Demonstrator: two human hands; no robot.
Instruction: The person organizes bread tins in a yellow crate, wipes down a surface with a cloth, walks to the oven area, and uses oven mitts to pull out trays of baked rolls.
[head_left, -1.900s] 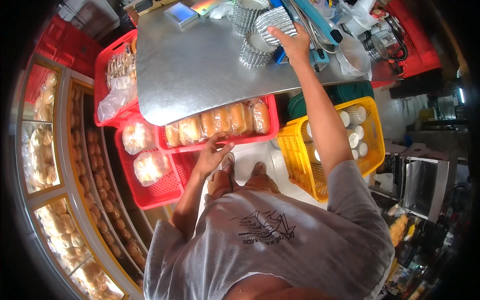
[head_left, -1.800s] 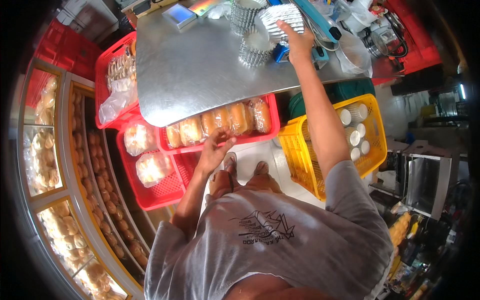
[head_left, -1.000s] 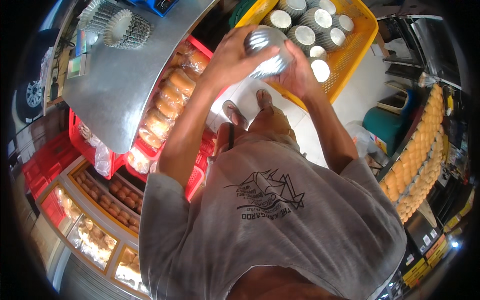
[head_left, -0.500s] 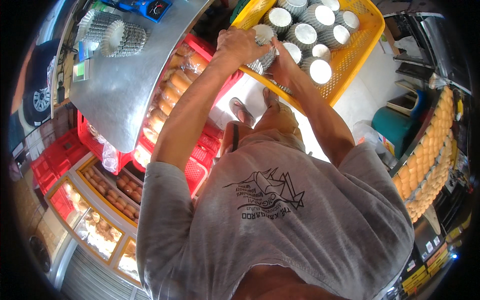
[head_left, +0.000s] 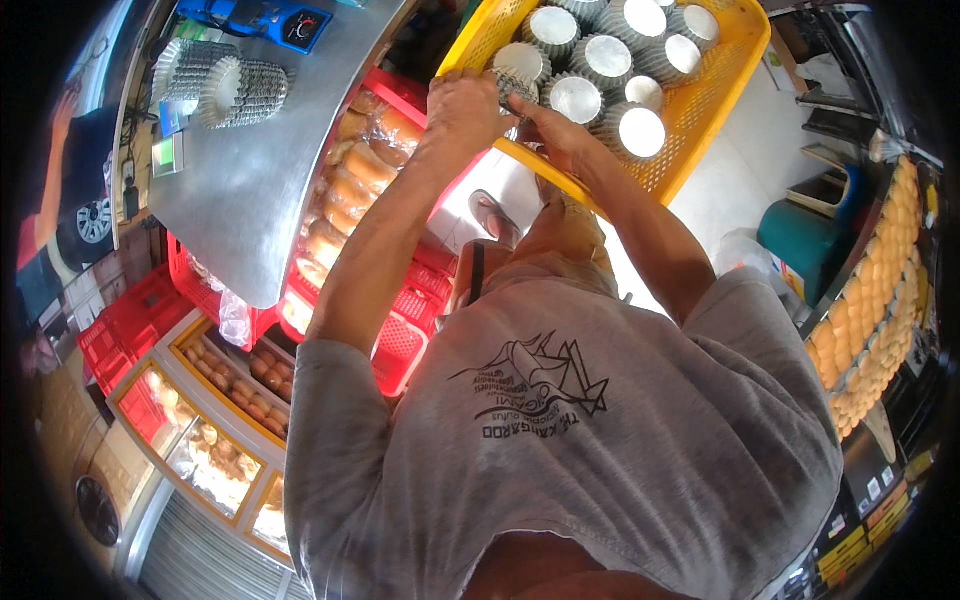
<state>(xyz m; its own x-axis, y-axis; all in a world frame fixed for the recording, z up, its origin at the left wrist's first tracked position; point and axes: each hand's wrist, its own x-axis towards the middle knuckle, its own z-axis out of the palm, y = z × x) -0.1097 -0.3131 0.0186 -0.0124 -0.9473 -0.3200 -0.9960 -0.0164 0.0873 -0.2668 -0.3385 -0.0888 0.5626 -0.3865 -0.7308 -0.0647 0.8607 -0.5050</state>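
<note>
At the near left corner of a yellow plastic crate [head_left: 735, 85], both my hands close around a small stack of fluted baking tins [head_left: 508, 86]. My left hand [head_left: 466, 112] grips the stack from the left, its fingers mostly hidden from view. From the right, my right hand [head_left: 556, 136] holds it with thumb and fingers, its wrist over the crate's near rim. Beside them in the crate lie several stacks of silvery fluted tins [head_left: 607, 60], bottoms facing up. More fluted tin stacks [head_left: 240, 92] stand on the metal table to the left.
The metal table [head_left: 250, 180] carries a blue device [head_left: 295, 25]. Packed bread [head_left: 350, 190] fills a red crate [head_left: 395, 92] between table and legs. A glass display case [head_left: 215, 455] with buns stands lower left. At right are a green bin [head_left: 800, 240] and stacked buns [head_left: 868, 290].
My hands and the held tins have shifted slightly left and up toward the crate's corner. The whole view has turned a little. At far left, another person's arm has come into view.
</note>
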